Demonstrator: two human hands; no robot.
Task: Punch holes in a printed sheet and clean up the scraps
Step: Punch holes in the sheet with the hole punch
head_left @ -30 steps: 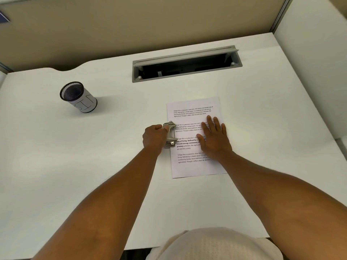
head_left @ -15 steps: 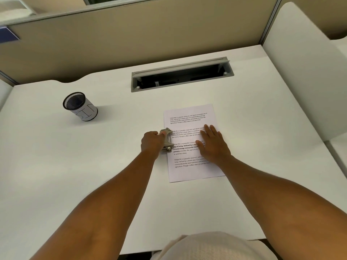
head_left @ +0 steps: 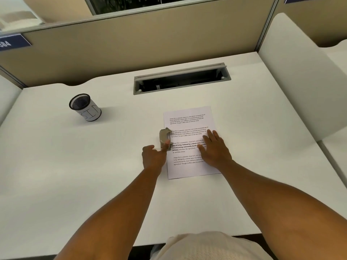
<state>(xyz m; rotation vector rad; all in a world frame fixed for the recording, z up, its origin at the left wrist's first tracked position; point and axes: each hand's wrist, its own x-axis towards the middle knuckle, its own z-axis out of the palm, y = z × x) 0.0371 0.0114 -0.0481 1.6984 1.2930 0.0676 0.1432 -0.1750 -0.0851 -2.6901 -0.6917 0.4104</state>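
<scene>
A printed sheet with several blocks of text lies flat on the white desk. A grey metal hole punch sits over the sheet's left edge, about halfway along it. My left hand is just below and left of the punch, fingers spread, with one fingertip touching the punch's near end. My right hand lies flat, palm down, on the right half of the sheet. No scraps are visible.
A black mesh cup with a white label reading BIN stands at the desk's far left. A grey open cable slot runs across the back. Beige partitions close the back, white dividers the right.
My left hand has come off the punch and slid back toward me, keeping only a fingertip on it. The right hand stays on the sheet. The view has tilted upward.
</scene>
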